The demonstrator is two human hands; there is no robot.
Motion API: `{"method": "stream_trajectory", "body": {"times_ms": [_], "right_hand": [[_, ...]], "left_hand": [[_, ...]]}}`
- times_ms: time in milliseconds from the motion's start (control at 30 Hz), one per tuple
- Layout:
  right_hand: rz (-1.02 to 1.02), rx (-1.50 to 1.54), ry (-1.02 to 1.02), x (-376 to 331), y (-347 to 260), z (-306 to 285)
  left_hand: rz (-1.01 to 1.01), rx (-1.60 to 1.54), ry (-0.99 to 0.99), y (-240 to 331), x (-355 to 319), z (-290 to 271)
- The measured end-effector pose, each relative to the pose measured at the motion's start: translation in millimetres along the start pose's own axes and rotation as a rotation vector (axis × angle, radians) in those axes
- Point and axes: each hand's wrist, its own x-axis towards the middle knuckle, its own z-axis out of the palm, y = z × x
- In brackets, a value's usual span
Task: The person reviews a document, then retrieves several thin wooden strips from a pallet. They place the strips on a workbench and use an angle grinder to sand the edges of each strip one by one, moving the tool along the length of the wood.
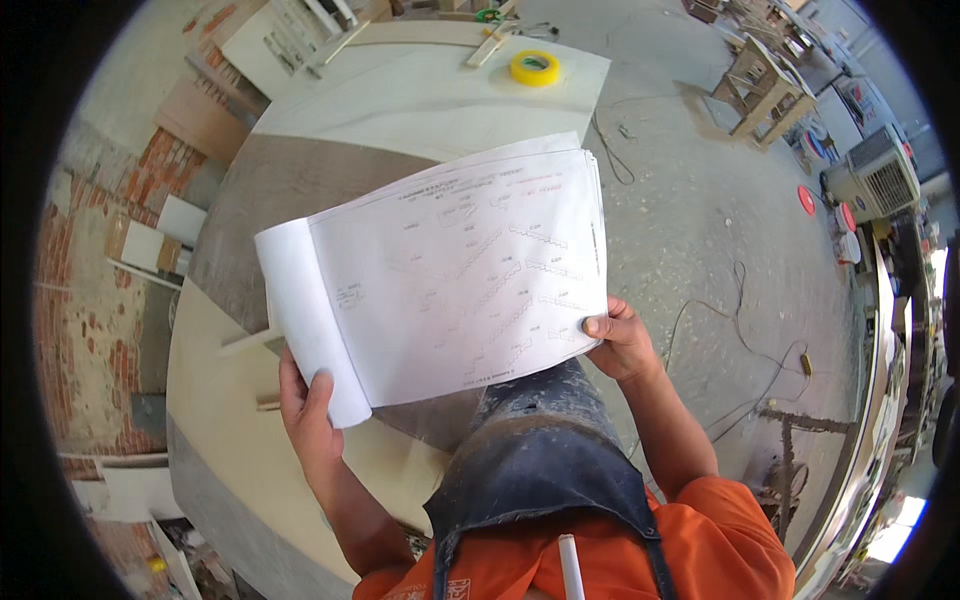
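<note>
Before me I hold a stack of large white paper drawings [400, 290], tilted and spread between both hands. Thin stepped outlines and small notes are printed on the top sheet. Its left side is rolled into a tube, which my left hand [308, 405] grips near the bottom with the thumb in front. My right hand [622, 338] pinches the lower right edge, thumb on top and fingers behind the sheets. The papers hide part of the table beneath.
A large table [235, 215] with grey and pale panels lies beneath the papers. A yellow tape roll [534, 68] sits at its far end. Cables [740, 300] trail over the floor at right, near an air cooler [880, 180] and a wooden stand [762, 90]. Boards lean at left.
</note>
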Motion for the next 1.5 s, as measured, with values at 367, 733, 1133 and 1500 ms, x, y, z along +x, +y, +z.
{"method": "stream_trajectory", "body": {"times_ms": [367, 733, 1133, 1500], "right_hand": [[-0.155, 0.004, -0.021, -19.6, -22.2, -1.2], [-0.145, 0.109, 0.088, -13.2, -13.8, 31.1], [-0.096, 0.033, 0.021, 4.3, -7.9, 54.2], [-0.17, -0.292, 0.174, 4.0, -21.6, 46.2]], "left_hand": [[0.008, -0.348, -0.217, 4.6, 13.4, 14.8], [0.091, -0.913, -0.458, -16.5, -2.8, 30.7], [-0.09, -0.763, -0.451, -23.7, -17.6, 89.1], [-0.115, -0.763, -0.318, -17.4, -20.1, 71.1]]}}
